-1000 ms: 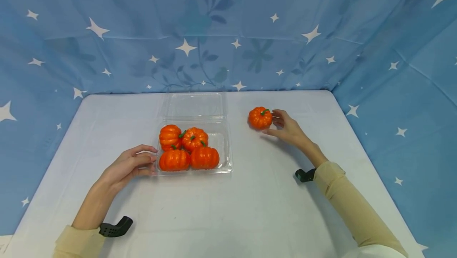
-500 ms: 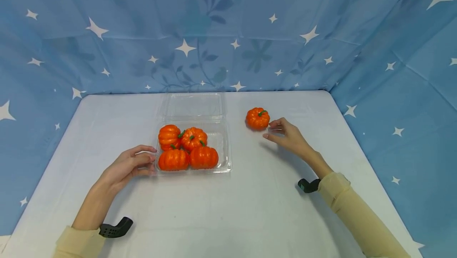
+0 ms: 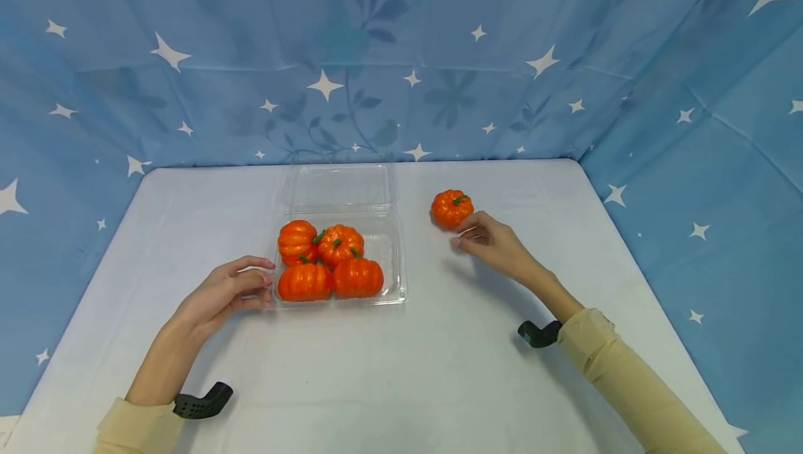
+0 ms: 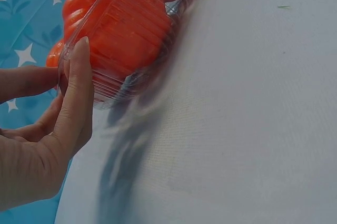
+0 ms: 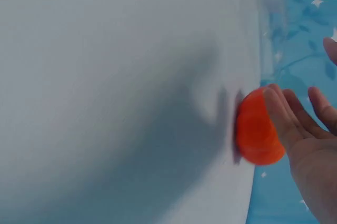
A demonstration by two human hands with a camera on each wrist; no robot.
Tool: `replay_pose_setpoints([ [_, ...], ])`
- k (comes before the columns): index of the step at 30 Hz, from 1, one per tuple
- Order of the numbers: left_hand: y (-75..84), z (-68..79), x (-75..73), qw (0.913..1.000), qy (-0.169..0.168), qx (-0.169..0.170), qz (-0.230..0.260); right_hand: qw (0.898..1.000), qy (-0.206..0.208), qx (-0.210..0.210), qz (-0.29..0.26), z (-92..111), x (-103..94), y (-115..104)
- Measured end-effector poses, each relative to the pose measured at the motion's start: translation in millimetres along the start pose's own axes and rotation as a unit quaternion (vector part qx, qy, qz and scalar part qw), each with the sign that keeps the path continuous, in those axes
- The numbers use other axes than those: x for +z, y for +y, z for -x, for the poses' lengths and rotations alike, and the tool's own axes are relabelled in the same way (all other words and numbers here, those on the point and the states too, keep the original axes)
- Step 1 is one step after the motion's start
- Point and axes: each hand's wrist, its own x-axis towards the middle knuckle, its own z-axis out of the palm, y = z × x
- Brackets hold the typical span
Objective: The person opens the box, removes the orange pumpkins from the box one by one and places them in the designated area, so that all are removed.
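Observation:
A clear plastic clamshell box (image 3: 392, 245), lid laid back, holds several small orange pumpkins with green stems, such as the front left pumpkin (image 3: 305, 282). My left hand (image 3: 232, 290) is at its left side. In the left wrist view the left thumb and fingers (image 4: 79, 71) pinch the box's rim. Right of the box, one loose pumpkin (image 3: 450, 208) sits on the table. My right hand (image 3: 492, 245) is on its near right side, above the table, fingers loosely bent and holding nothing. In the right wrist view the fingers (image 5: 281, 116) overlap the loose pumpkin (image 5: 255, 129).
A white cloth covers the table (image 3: 351, 370). Behind it and along the right hangs a blue curtain (image 3: 219, 105) with white stars. The opened lid (image 3: 341, 185) lies toward the back edge. Each wrist wears a black device, such as the left one (image 3: 203, 402).
My right hand has drawn back from the pumpkin's right side toward me, then shifted slightly left. The left hand and the box have stayed in place.

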Motion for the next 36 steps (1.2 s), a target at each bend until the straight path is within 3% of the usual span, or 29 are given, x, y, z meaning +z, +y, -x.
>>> replay_pose_setpoints([
  [18, -0.3, -1.2, 1.1, 0.9999, 0.005, -0.002, 0.012, 0.995, -0.063, -0.02, -0.07, -3, 17.6, -53],
  [36, -0.7, 1.5, 2.9, 0.9999, 0.01, 0.004, 0.001, 0.989, -0.1, -0.073, -0.077, -20, 50.0, -74],
])
